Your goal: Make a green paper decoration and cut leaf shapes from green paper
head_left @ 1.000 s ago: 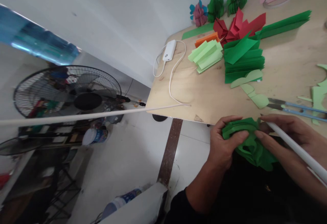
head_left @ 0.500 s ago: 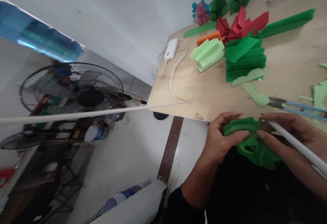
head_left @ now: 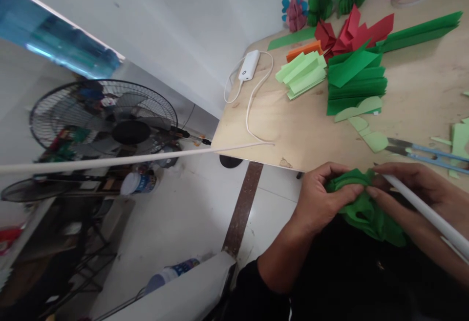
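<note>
Low at the table's front edge, my left hand (head_left: pixel 317 199) pinches a green paper piece (head_left: pixel 381 221) made of many thin layers, thumb on top. The layers fan out in loops below my fingers, against the dark clothing. My right hand (head_left: pixel 427 186) grips the same piece at its right side with thumb and forefinger. A white pen-like stick (head_left: pixel 421 204) with a thin dark tip also rests in that hand, slanting down to the right. Just beyond it lie blue-handled scissors (head_left: pixel 436 158) and rounded light green paper cut-outs (head_left: pixel 375 141).
On the wooden table (head_left: pixel 304 130) are folded dark green paper (head_left: pixel 355 81), light green folds (head_left: pixel 306 74), red folded paper (head_left: pixel 348 32) and a white power bank (head_left: pixel 249 64). Its cable and a white rod (head_left: pixel 164 157) reach the left edge. A fan (head_left: pixel 128 130) stands left.
The view has shifted slightly. My left hand and the green paper piece sit slightly further right, with the left thumb closer to the right thumb. Both hands keep their hold.
</note>
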Motion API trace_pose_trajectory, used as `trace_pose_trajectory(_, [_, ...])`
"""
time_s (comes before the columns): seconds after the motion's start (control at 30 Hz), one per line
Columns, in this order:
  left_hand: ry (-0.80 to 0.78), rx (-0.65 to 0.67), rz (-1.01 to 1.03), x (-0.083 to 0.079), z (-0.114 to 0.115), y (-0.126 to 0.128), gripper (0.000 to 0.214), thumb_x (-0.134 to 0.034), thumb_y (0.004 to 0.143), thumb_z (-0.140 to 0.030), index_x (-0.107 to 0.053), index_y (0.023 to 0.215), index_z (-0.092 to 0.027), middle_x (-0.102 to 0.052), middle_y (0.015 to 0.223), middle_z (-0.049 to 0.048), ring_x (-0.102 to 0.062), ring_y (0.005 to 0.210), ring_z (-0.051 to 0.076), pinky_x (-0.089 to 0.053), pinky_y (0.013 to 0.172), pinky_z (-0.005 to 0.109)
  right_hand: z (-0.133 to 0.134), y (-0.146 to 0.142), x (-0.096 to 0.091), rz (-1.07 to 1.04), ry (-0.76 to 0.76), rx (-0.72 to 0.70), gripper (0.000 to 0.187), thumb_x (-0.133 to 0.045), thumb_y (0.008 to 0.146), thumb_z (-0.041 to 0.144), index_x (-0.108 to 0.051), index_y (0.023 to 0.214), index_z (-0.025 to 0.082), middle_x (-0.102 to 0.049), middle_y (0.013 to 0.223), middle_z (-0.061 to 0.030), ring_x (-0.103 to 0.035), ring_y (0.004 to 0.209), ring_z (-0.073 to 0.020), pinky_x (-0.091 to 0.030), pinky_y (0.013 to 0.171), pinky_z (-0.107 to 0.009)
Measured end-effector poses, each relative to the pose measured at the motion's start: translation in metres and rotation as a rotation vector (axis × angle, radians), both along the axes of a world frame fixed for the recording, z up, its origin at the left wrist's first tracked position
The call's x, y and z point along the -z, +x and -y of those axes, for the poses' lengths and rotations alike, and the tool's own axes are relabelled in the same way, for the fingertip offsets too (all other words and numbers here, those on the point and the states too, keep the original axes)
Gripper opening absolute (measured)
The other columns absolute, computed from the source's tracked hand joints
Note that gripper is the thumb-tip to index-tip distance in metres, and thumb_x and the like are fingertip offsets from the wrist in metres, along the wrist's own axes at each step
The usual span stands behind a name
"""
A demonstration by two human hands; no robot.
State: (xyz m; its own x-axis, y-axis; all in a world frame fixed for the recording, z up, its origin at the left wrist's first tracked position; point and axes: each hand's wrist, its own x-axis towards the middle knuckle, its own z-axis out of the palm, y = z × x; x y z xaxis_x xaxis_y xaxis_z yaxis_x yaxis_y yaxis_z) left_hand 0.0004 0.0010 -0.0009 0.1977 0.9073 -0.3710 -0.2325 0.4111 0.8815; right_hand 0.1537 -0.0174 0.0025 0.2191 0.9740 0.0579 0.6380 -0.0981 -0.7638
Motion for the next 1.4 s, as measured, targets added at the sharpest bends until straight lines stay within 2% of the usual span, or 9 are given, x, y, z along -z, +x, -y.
trace_pose_trajectory(0.27, [-0.029,-0.018,0.022,0.002,0.003,0.001,0.027,-0.078,0.064,-0.025,-0.065,0.086,-0.017,-0.066,0.084,0.0021,-0.058,0.074,0.011,-0.045,0.073,0.026,-0.001,-0.003,-0.005,-0.051,-0.047,0.026,0.040,-0.062,0.060,0.065,-0.068,0.077,0.030,-0.075,0.072,-0.0019,-0.068,0.061,-0.0237,-0.051,0.047,-0.034])
trace_pose_trajectory(0.4, [-0.023,-0.006,0.038,0.006,0.005,0.002,0.034,-0.078,0.065,-0.026,-0.064,0.095,-0.019,-0.064,0.087,0.0019,-0.059,0.077,0.012,-0.045,0.073,0.025,0.000,-0.001,-0.005,-0.042,-0.037,0.026,0.040,-0.061,0.061,0.065,-0.068,0.078,0.029,-0.075,0.073,-0.0025,-0.068,0.062,-0.0238,-0.051,0.048,-0.034])
trace_pose_trajectory(0.6, [-0.081,-0.085,0.033,0.006,0.008,0.005,0.045,-0.079,0.064,-0.024,-0.056,0.102,-0.021,-0.063,0.096,0.0017,-0.060,0.081,0.012,-0.046,0.077,0.028,0.001,0.002,-0.001,-0.018,-0.033,0.033,0.045,-0.059,0.061,0.071,-0.068,0.081,0.031,-0.074,0.074,-0.0026,-0.068,0.063,-0.0251,-0.051,0.049,-0.036])
trace_pose_trajectory(0.8, [-0.048,-0.165,0.089,0.004,0.014,0.008,0.034,-0.080,0.064,-0.024,-0.056,0.086,-0.019,-0.064,0.092,0.0012,-0.059,0.083,0.012,-0.046,0.081,0.028,0.001,-0.001,-0.001,-0.028,-0.028,0.044,0.045,-0.059,0.061,0.070,-0.067,0.079,0.031,-0.073,0.071,-0.0028,-0.067,0.059,-0.0245,-0.050,0.046,-0.036])
trace_pose_trajectory(1.03, [-0.109,-0.187,0.156,0.003,0.014,0.010,0.033,-0.082,0.061,-0.024,-0.060,0.085,-0.017,-0.063,0.080,-0.0016,-0.057,0.072,0.009,-0.046,0.070,0.022,0.005,0.002,0.001,-0.087,-0.066,0.046,0.040,-0.065,0.060,0.062,-0.067,0.085,0.031,-0.074,0.071,-0.0006,-0.067,0.059,-0.0231,-0.051,0.047,-0.034])
trace_pose_trajectory(1.2, [-0.133,-0.183,0.167,0.002,0.014,0.010,0.028,-0.081,0.061,-0.022,-0.065,0.082,-0.015,-0.063,0.073,-0.0014,-0.056,0.064,0.007,-0.045,0.065,0.021,0.006,0.000,0.003,-0.065,-0.035,0.060,0.041,-0.063,0.061,0.065,-0.068,0.082,0.030,-0.073,0.072,-0.0023,-0.068,0.061,-0.0235,-0.051,0.048,-0.035])
trace_pose_trajectory(1.33, [-0.134,-0.188,0.129,0.003,0.014,0.010,0.025,-0.081,0.060,-0.023,-0.065,0.077,-0.015,-0.062,0.069,-0.0020,-0.055,0.062,0.006,-0.045,0.063,0.020,0.007,0.002,0.004,-0.026,0.003,0.028,0.041,-0.061,0.065,0.066,-0.068,0.085,0.031,-0.074,0.074,-0.0015,-0.069,0.063,-0.0223,-0.052,0.048,-0.032])
trace_pose_trajectory(1.4, [-0.141,-0.202,0.112,0.003,0.013,0.010,0.025,-0.081,0.059,-0.024,-0.065,0.076,-0.015,-0.063,0.070,-0.0017,-0.055,0.063,0.007,-0.045,0.063,0.020,0.010,0.006,0.004,0.050,0.034,0.015,0.040,-0.055,0.073,0.066,-0.067,0.089,0.032,-0.075,0.075,-0.0003,-0.069,0.063,-0.0209,-0.053,0.049,-0.031])
